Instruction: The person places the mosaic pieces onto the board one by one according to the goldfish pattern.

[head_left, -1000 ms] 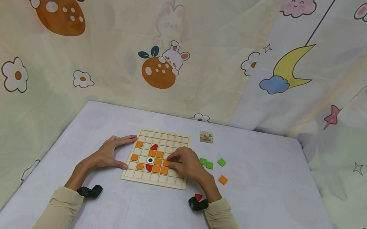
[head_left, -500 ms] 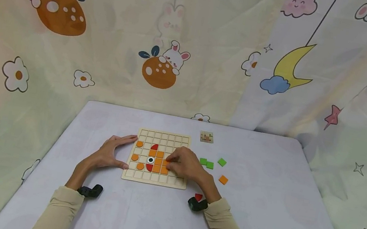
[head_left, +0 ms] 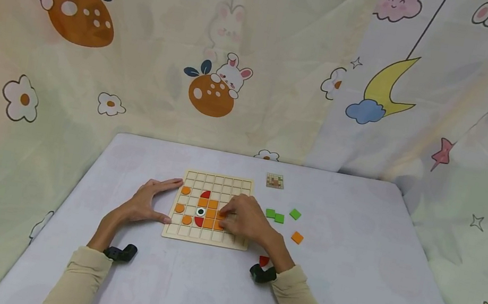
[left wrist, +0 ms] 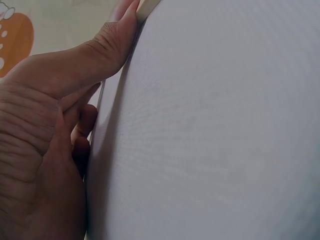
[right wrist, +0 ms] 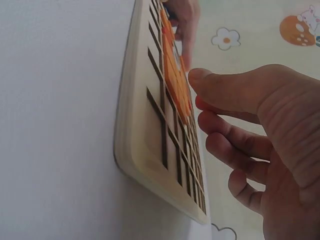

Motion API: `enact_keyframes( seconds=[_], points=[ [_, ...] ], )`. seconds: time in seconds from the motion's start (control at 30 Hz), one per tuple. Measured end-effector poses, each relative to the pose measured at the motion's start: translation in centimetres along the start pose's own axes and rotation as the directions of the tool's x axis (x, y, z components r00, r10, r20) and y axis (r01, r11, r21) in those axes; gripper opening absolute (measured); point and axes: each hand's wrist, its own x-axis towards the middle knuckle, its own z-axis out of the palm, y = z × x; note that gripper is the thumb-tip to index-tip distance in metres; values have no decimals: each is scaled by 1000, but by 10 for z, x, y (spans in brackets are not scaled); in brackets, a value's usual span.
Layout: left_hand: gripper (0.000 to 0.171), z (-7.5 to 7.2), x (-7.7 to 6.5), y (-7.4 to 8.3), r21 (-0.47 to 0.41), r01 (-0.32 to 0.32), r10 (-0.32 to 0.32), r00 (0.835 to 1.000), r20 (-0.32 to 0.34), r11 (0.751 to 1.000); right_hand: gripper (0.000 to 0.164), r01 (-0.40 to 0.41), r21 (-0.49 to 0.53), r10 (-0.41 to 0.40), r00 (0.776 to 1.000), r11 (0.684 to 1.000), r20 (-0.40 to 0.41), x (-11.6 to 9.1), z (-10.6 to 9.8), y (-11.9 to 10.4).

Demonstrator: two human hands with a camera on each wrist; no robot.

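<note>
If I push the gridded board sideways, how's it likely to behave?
The gridded board is probably stiff: its edge looks straight and solid in the right wrist view. It seems unlikely to roll or tip, being thin and flat on the table. The orange squares might shift with a jolt, since they appear to stand above the grid.

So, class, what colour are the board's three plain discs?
The discs are orange, best in head view.

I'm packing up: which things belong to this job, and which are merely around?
Likely the job's: grid board, pieces laid on it, three green squares, loose orange square, loose red piece, small patterned card.
Apparently just around: black wrist devices, printed backdrop.
</note>
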Motion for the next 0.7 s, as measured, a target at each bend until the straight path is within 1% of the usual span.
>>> enact_keyframes(
  seconds=[0.13,0.23,0.33,0.47,0.53,0.7],
  points=[
    [111,0,0,-1,1,-8,8,1000,-3,1000,21,-44,27,45,998,999,-33,-14,-11,5],
    [111,1,0,-1,8,-13,13,1000,-1,1000,24,-59,26,60,996,998,-63,-30,-21,14],
    [112,2,0,0,6,-4,4,1000,4,1000,27,-82,21,83,992,996,-97,-48,-29,26],
    [112,2,0,1,-3,9,-9,1000,11,1000,31,-129,17,130,981,991,-141,-70,-40,42],
    [113,1,1,2,-2,5,-5,1000,10,1000,32,-148,14,149,976,989,-159,-80,-45,50],
    [113,0,1,2,5,-1,1,1000,8,1000,38,-205,19,205,962,979,-181,-102,-55,62]
  ],
)
